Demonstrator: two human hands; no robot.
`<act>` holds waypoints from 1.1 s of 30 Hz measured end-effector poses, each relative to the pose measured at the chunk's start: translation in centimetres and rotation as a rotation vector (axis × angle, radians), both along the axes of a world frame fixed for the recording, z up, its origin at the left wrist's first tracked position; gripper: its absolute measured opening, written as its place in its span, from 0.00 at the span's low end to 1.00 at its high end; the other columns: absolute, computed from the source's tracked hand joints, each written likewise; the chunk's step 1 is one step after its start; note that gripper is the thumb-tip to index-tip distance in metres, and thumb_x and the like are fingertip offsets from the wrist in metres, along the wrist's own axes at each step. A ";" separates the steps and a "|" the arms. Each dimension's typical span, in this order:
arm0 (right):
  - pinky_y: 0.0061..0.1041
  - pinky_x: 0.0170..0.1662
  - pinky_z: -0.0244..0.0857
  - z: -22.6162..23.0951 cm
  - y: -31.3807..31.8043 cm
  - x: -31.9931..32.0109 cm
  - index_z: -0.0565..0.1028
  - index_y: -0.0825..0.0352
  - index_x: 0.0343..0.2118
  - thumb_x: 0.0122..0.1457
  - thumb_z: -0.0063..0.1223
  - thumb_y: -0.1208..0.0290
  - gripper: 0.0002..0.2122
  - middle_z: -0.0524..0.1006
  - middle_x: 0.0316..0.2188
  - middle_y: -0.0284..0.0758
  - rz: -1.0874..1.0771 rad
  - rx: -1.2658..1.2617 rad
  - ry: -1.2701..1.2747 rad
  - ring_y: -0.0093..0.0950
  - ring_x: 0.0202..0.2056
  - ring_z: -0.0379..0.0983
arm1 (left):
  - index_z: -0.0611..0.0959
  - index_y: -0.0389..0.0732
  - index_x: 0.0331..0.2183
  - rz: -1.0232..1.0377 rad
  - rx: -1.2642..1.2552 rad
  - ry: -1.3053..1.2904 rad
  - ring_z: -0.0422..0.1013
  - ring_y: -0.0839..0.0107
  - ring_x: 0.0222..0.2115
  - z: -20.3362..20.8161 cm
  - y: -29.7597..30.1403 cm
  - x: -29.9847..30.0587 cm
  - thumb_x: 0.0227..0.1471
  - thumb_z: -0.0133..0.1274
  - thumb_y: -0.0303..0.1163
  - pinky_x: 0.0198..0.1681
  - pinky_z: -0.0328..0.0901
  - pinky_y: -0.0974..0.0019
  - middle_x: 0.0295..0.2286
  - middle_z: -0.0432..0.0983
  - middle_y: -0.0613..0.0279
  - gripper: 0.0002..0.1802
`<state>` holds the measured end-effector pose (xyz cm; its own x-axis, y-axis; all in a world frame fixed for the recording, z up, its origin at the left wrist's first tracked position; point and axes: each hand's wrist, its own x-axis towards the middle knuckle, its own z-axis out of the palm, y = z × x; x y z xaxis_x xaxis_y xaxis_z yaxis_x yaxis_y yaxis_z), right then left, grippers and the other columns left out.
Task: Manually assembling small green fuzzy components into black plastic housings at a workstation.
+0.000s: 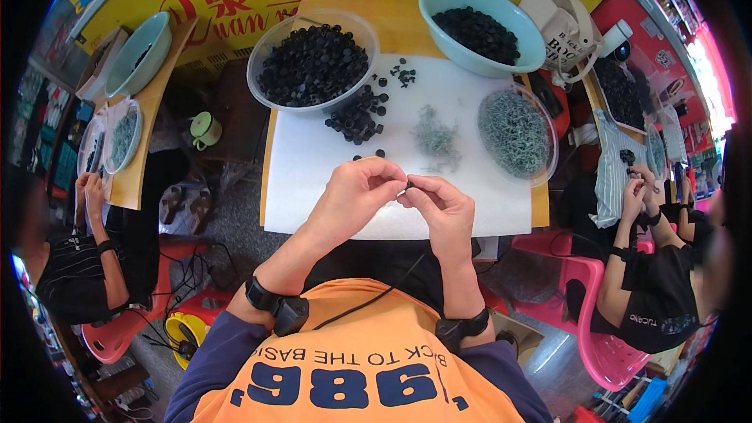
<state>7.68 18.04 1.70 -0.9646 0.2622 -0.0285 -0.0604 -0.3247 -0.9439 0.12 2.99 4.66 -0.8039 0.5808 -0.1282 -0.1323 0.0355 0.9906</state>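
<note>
Both hands meet over the near part of the white-covered table (313,204). My left hand (362,189) and my right hand (443,205) pinch a small dark part (408,186) between their fingertips. It looks like one of the round black caps, though the fingers mostly cover it. Beyond my left hand lies a loose pile of small black round caps (357,119), spilling from beside a clear tub (254,82) heaped with more of them. Ahead of my right hand is a scattered heap of thin grey-green pieces (435,137), too fine to make out singly.
A clear round container (517,133) of the grey-green pieces stands at the table's right edge. At the back right is a light-blue basin (529,35) of black parts. Co-workers sit at side tables left and right. A pink chair (599,329) stands at right.
</note>
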 end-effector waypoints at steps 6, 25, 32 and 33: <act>0.20 0.40 0.71 0.1 -0.2 0.1 0.77 0.72 0.40 0.53 0.57 0.83 0.10 0.79 0.35 0.35 -0.124 0.273 0.060 0.23 0.35 0.76 | 0.81 0.33 0.34 0.057 0.151 -0.253 0.75 0.76 0.29 -0.8 -0.3 -0.3 0.54 0.54 0.27 0.33 0.69 0.74 0.29 0.78 0.62 0.07; 0.22 0.36 0.71 1.2 -0.9 0.5 0.79 0.69 0.35 0.48 0.61 0.83 0.10 0.79 0.34 0.38 -0.097 0.785 0.207 0.27 0.33 0.77 | 0.82 0.34 0.33 -0.064 0.237 -0.382 0.73 0.77 0.29 -2.8 -2.3 -0.2 0.52 0.57 0.27 0.35 0.68 0.74 0.27 0.78 0.64 0.07; 0.21 0.36 0.70 1.2 -0.9 0.5 0.79 0.69 0.38 0.49 0.61 0.81 0.12 0.79 0.36 0.38 -0.039 0.679 0.054 0.24 0.32 0.77 | 0.81 0.35 0.33 -0.003 0.253 -0.478 0.73 0.76 0.28 -3.9 -3.4 -0.7 0.52 0.56 0.25 0.35 0.69 0.74 0.27 0.77 0.63 0.05; 0.21 0.36 0.70 1.1 -0.9 0.5 0.79 0.69 0.38 0.49 0.61 0.81 0.11 0.79 0.35 0.38 -0.030 0.685 0.064 0.24 0.32 0.77 | 0.81 0.35 0.33 -0.007 0.258 -0.495 0.73 0.75 0.28 -3.9 -3.5 -0.7 0.53 0.56 0.25 0.35 0.69 0.73 0.27 0.77 0.63 0.05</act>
